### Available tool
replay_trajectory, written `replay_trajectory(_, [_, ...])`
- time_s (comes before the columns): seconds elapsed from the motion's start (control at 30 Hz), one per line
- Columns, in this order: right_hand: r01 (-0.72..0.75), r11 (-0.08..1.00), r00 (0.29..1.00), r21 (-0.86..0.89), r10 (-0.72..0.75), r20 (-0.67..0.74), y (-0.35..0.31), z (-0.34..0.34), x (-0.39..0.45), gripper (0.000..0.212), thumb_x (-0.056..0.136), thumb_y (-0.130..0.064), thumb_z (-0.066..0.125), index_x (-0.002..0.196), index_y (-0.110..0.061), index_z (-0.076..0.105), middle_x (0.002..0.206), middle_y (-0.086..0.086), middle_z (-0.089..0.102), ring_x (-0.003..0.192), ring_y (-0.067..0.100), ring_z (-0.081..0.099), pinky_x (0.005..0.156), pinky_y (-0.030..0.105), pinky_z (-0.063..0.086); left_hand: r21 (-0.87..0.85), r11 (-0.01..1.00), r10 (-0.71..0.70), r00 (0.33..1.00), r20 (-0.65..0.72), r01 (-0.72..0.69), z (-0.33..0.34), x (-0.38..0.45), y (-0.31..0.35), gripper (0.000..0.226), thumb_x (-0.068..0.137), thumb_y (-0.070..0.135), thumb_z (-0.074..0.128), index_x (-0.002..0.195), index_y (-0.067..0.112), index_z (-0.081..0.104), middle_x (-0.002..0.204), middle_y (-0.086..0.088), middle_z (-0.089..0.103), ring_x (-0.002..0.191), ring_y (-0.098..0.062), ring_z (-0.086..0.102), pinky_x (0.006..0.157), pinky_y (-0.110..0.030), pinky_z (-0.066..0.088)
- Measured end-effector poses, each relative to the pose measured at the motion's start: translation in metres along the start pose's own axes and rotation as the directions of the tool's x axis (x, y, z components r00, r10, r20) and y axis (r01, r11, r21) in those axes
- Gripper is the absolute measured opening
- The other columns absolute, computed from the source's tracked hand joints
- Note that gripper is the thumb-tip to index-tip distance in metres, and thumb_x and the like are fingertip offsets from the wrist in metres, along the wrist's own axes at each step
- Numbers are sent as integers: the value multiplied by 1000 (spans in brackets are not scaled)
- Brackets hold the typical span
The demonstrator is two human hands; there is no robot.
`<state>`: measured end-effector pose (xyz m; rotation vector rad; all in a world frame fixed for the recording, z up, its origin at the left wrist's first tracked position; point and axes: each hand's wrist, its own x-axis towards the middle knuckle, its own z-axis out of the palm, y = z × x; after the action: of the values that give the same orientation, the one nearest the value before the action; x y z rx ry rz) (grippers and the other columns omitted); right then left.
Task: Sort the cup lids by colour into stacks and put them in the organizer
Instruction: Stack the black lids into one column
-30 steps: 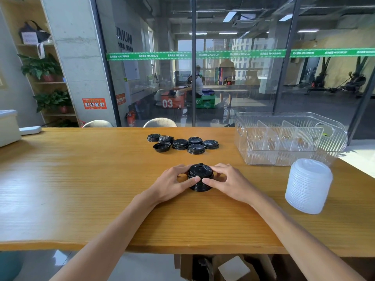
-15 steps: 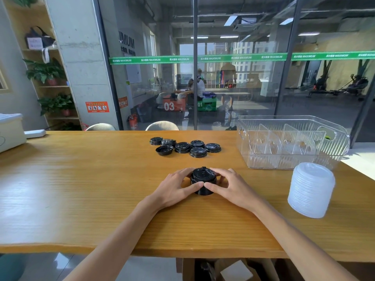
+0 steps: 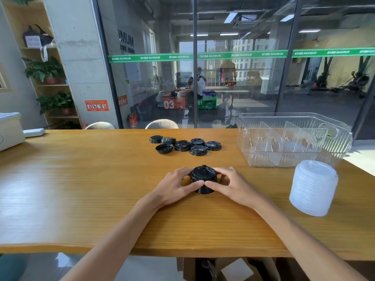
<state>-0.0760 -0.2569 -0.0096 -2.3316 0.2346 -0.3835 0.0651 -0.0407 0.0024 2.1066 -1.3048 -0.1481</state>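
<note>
A stack of black cup lids stands on the wooden table in front of me. My left hand grips its left side and my right hand grips its right side, thumbs meeting at the front. Several loose black lids lie farther back on the table, one of them upside down. A tall stack of white lids stands at the right. The clear plastic organizer with dividers sits at the back right, and I see no lids in it.
A white box sits at the table's far left edge. A glass wall runs behind the table, with two chair backs just beyond the far edge. Shelves with plants stand at the left.
Both hands stay around the black stack; the thumbs have drawn together at its front. My view has tilted up slightly, so everything sits a little lower in frame.
</note>
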Motion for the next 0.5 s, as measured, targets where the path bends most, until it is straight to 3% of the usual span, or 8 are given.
replay_trajectory(0.13, [-33,999,999,8,33,4,-2,0,-1,102,67,-97,61,154,-45,50,137,-16,49,134,5,46,110,29,36,-40,998,-39,999,5,40,0,0,-2,98,88,81,66,168,38,29,158,10,55,143,-6,51,122,-45,42])
replay_trajectory(0.27, [-51,997,999,61,51,15,-3,-2,4,105,67,-101,58,154,-41,52,136,-17,56,127,2,53,112,33,43,-45,998,-46,999,-16,45,0,0,-4,93,82,78,76,159,36,46,147,18,64,135,-3,58,117,-45,48])
replay_trajectory(0.33, [-70,992,997,109,72,-19,-3,-5,11,94,79,-94,55,153,-35,54,131,-22,61,123,-6,53,110,33,46,-28,998,-49,998,-37,47,-2,0,-5,91,83,76,77,158,33,49,146,16,65,133,-4,60,115,-45,50])
replay_trajectory(0.4, [-79,994,992,80,86,-87,-2,-7,24,82,90,-84,55,152,-30,56,123,-25,62,117,-9,53,97,23,47,20,999,-47,997,-55,48,-4,-1,-4,91,84,78,74,157,32,49,147,15,64,134,-6,59,116,-44,48])
replay_trajectory(0.43, [-85,996,989,38,89,-115,-2,-7,32,77,94,-78,56,152,-28,55,119,-26,61,115,-6,55,92,23,46,52,997,-47,997,-62,50,-4,-1,-3,91,84,79,72,157,32,49,148,14,64,135,-8,58,117,-44,45])
replay_trajectory(0.5, [-93,995,987,-47,86,-135,0,-5,50,69,99,-66,59,154,-23,52,113,-24,62,119,8,58,98,35,51,104,993,-48,997,-63,55,-5,-3,-3,90,84,82,68,158,34,48,150,14,63,137,-11,55,117,-41,41])
